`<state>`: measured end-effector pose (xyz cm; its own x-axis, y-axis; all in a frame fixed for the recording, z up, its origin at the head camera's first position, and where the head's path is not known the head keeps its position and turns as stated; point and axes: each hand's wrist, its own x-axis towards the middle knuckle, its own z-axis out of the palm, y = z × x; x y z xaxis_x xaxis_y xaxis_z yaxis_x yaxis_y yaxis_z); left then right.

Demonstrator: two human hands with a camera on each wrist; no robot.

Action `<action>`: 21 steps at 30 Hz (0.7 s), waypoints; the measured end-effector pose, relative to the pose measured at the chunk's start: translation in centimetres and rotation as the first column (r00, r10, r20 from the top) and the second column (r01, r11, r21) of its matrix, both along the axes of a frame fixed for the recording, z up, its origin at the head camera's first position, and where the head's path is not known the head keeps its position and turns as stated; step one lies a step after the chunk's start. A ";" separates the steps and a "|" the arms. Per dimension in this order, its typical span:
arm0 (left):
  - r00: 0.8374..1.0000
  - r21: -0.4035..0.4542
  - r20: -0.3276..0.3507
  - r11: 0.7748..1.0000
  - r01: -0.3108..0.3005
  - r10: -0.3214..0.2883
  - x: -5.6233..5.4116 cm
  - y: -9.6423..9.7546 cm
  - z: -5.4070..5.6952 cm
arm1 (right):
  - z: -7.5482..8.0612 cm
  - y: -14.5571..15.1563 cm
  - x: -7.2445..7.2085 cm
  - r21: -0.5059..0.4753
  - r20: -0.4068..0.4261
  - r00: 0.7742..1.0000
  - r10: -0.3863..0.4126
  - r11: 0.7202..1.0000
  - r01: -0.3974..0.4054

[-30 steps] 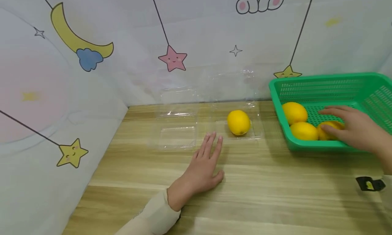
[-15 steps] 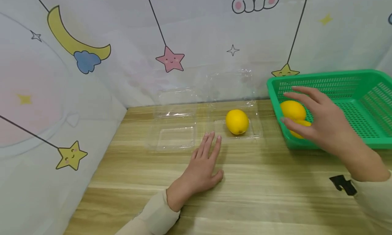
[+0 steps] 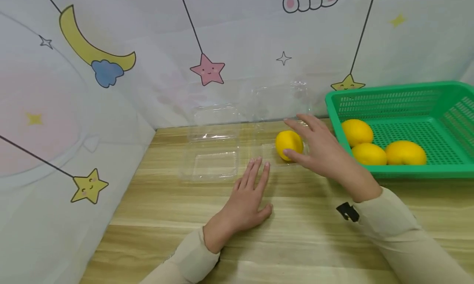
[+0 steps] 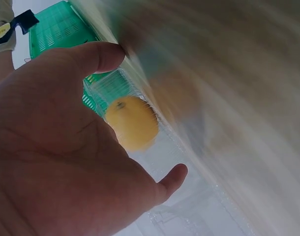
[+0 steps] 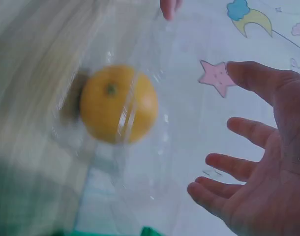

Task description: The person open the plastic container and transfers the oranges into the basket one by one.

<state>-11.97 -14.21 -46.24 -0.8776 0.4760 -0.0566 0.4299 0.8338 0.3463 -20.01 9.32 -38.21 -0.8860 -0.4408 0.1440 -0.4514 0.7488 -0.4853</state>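
Observation:
A yellow lemon [image 3: 286, 142] lies in the base of a clear plastic box [image 3: 268, 155], whose lid stands raised behind it. My right hand [image 3: 329, 154] reaches over the right side of this box, fingers spread and thumb overlapping the lemon in the head view. In the right wrist view, a gap shows between the fingers [image 5: 233, 167] and the lemon [image 5: 118, 105]. My left hand [image 3: 242, 206] lies palm down on the table with its fingers straight, fingertips close to the box's front left corner.
To the left stands a second clear plastic box [image 3: 214, 166], lid raised. A green basket [image 3: 414, 171] at the right holds three lemons [image 3: 406, 153]. A white cloth wall [image 3: 252, 33] with printed stars rises behind the wooden table [image 3: 296, 243].
My right hand has left the basket and moved left to the lemon in the clear box. The three basket lemons are still there. My left hand has stayed in place.

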 end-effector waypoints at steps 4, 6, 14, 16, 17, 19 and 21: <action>1.000 -0.012 -0.007 1.000 0.011 -0.011 -0.2 0.2 0.1 | -1.1 -1.3 -1.4 0.059 0.092 0.996 0.002 0.998 -0.007; 1.000 -0.019 -0.016 1.000 0.015 -0.016 -0.2 0.3 0.0 | -1.6 -1.7 -1.9 0.081 0.093 0.996 -0.002 0.997 -0.005; 1.000 -0.030 0.000 0.999 0.018 -0.018 -0.1 0.5 -0.3 | -3.6 -3.1 -3.0 0.128 0.157 0.984 -0.087 0.989 0.067; 1.000 -0.026 0.004 1.000 0.009 -0.009 -0.1 0.4 -0.3 | -4.1 -3.5 -3.3 0.124 0.179 0.979 -0.098 0.989 0.076; 1.000 -0.024 0.006 1.000 0.003 -0.003 0.0 0.4 -0.3 | -4.4 -3.7 -3.5 0.125 0.188 0.977 -0.097 0.989 0.074; 1.000 -0.026 0.004 1.000 -0.004 0.004 0.0 0.3 -0.2 | -4.8 -4.0 -3.8 0.132 0.209 0.974 -0.088 0.989 0.061; 1.000 -0.028 0.002 1.000 -0.006 0.006 0.0 0.3 -0.1 | -5.1 -4.2 -4.1 0.146 0.223 0.972 -0.073 0.989 0.041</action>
